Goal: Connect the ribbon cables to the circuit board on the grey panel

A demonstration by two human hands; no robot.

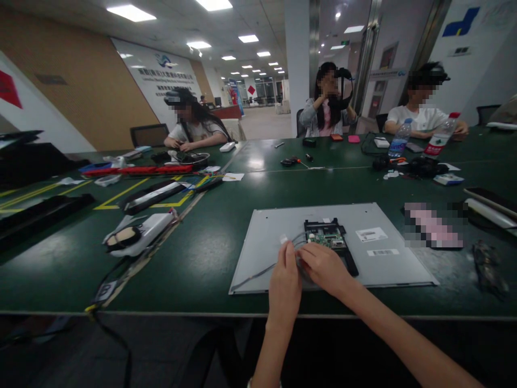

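A flat grey display panel lies on the table in front of me, with a black frame and a green circuit board on it. A thin grey cable runs from the panel's lower left corner up to my hands. My left hand is closed, its fingertips pinched on the cable beside a small white tab. Close against it, my right hand is closed too, fingers bent near the board's left side. The fingers hide exactly what it grips.
A pink phone-like object and a coiled cable lie right of the panel. To the left are a white-wrapped battery-like pack and a long black part. Bottles and a screwdriver stand or lie farther back. Several people sit opposite.
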